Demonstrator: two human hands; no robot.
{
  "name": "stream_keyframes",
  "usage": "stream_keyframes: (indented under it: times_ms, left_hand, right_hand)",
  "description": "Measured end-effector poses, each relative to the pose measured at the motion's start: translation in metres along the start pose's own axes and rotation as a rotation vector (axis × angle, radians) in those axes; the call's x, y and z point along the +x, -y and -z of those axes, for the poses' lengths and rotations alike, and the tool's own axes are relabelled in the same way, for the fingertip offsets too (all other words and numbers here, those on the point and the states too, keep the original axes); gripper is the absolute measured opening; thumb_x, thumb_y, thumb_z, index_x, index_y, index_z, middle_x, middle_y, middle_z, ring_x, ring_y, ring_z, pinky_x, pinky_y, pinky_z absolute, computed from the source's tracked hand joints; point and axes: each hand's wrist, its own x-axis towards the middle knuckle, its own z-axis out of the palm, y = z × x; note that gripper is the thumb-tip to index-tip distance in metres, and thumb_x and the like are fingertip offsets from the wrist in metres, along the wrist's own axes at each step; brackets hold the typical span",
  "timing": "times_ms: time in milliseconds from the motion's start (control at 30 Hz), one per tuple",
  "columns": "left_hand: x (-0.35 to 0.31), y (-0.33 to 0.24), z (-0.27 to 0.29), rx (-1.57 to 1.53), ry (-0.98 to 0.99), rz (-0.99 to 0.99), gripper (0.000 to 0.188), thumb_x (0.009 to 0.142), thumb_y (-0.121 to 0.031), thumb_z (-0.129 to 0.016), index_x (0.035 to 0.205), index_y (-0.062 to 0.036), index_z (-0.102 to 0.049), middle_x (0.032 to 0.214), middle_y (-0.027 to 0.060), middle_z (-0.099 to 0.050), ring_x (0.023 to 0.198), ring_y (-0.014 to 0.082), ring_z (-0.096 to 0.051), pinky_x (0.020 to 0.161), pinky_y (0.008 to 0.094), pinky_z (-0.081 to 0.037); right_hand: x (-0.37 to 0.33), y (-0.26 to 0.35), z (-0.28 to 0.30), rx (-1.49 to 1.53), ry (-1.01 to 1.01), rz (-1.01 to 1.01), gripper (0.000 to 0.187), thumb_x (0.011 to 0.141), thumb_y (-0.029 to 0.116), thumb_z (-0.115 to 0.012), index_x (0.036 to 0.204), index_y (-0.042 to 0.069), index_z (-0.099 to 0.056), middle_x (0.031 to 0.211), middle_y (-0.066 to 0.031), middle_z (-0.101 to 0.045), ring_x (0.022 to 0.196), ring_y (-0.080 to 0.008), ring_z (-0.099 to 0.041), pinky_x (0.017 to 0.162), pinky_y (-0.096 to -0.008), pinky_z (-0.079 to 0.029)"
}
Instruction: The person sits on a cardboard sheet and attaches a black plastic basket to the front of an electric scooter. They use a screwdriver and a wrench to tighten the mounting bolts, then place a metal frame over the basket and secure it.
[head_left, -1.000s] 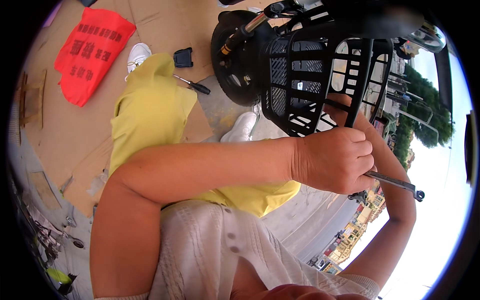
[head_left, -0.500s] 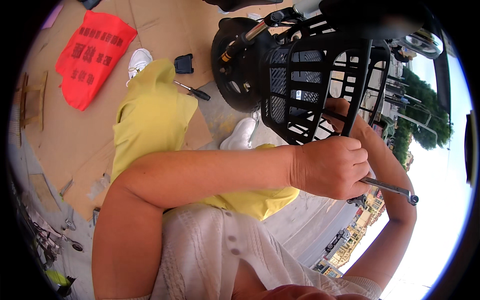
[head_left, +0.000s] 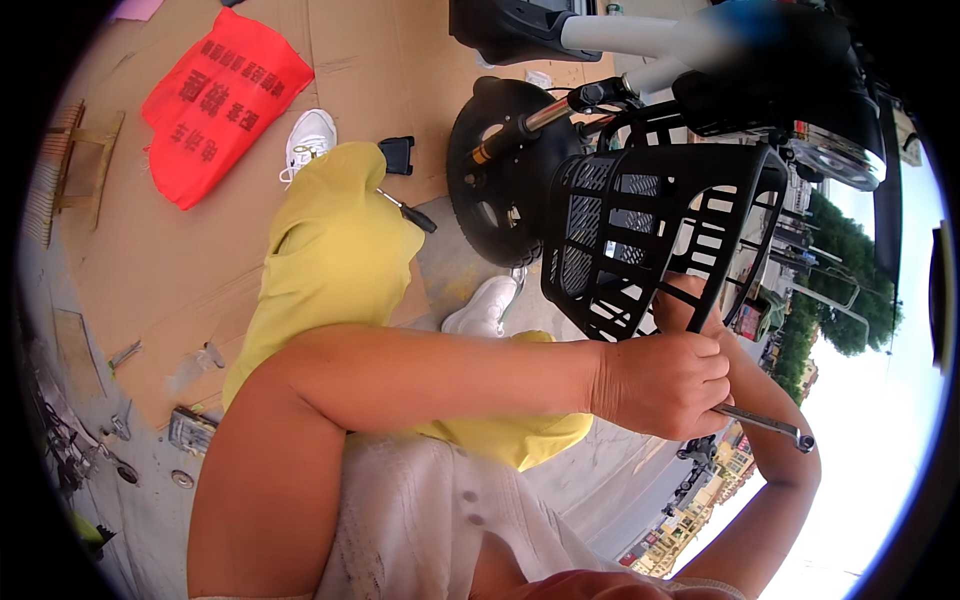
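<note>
My left hand [head_left: 660,385] is closed in a fist around a metal wrench [head_left: 770,425], whose ring end sticks out to the right. That fist sits against the near end of a black plastic basket [head_left: 640,205] on the front of an electric scooter. Just beyond it, my right hand [head_left: 683,298] curls at the basket's rim, its fingers partly hidden by the bars. The scooter's front wheel [head_left: 490,185] stands left of the basket, beside a fork tube with a copper-coloured section [head_left: 545,117].
A red printed bag [head_left: 225,105] lies on cardboard [head_left: 180,290] at the far left. A screwdriver [head_left: 415,215] and a small black tray-like part [head_left: 397,155] lie near my shoe [head_left: 485,305]. A wooden stool [head_left: 90,170] stands at the left edge. Loose metal parts lie lower left.
The scooter, basket and floor things sit lower in the view. My left hand, still round the wrench, and my right hand at the basket have also shifted down.
</note>
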Motion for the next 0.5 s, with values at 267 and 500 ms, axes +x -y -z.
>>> stream_keyframes:
  times_ms: [267, 500]
  left_hand:
    - [-0.001, 0.003, -0.001, 0.032, 0.024, -0.009, 0.012, 0.070, -0.014, -0.069, 0.066, -0.0108, -0.058, 0.065, -0.0014, -0.047, 0.065, 0.0163, -0.049, 0.055, 0.0283, -0.037]
    - [0.001, 0.002, 0.000, -0.010, 0.028, -0.009, 0.011, 0.068, -0.013, -0.067, 0.065, -0.0114, -0.056, 0.065, -0.0020, -0.047, 0.065, 0.0157, -0.049, 0.055, 0.0285, -0.037]
  right_hand:
    - [0.045, -0.014, -0.010, 0.033, -0.001, -0.007, 0.034, 0.082, 0.014, -0.057, 0.116, 0.011, -0.062, 0.081, -0.0025, -0.059, 0.061, -0.0205, -0.063, 0.049, -0.0297, -0.050]
    - [0.003, 0.000, -0.012, 0.048, 0.017, -0.032, 0.035, 0.082, 0.014, -0.057, 0.117, 0.012, -0.062, 0.081, -0.0025, -0.059, 0.061, -0.0206, -0.062, 0.049, -0.0299, -0.050]
